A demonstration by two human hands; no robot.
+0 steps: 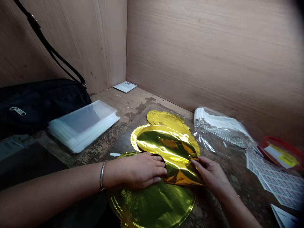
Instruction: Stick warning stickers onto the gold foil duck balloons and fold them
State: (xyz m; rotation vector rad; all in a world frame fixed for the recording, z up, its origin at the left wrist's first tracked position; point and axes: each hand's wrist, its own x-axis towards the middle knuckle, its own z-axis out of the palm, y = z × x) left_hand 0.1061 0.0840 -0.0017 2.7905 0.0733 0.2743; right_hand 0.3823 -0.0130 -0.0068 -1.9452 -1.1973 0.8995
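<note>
A gold foil balloon (168, 148) lies on the worn wooden table (114, 139), its shiny upper part folded over. My left hand (140, 171), with a silver bangle (102, 175) at the wrist, presses down on the fold, fingers curving over it. My right hand (209, 174) pinches the fold's right edge between thumb and fingers. A round gold foil section (152, 205) spreads beneath my hands towards me. Another crumpled gold foil piece (166, 118) lies just beyond. The foil's full outline is hidden by the folds and my hands.
A stack of clear plastic sleeves (83, 126) lies left beside a black bag (40, 104) with a strap. To the right are a plastic-wrapped white stack (218, 126), printed label sheets (277, 183) and a red-rimmed container (280, 152). Plywood walls (209, 53) close the back.
</note>
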